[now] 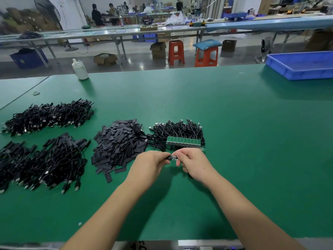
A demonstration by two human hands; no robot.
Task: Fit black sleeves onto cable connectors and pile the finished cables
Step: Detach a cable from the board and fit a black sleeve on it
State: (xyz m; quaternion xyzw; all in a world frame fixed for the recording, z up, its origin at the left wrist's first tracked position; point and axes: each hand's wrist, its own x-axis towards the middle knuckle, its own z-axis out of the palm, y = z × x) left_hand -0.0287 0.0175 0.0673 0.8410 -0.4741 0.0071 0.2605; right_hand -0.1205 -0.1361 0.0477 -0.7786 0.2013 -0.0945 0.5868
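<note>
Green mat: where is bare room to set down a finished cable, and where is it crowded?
Free: the green mat right of the right hand, toward the blue tray. Crowded: left, with cable piles and loose sleeves.

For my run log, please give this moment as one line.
left hand: holds black sleeve | right hand: holds connector | stage: fitting

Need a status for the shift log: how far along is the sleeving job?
Done: two large heaps of sleeved cables at left. In hand: left hand holds a black sleeve at the small board end pinched by right hand. Left: a heap of bare cables and many loose sleeves.
</note>
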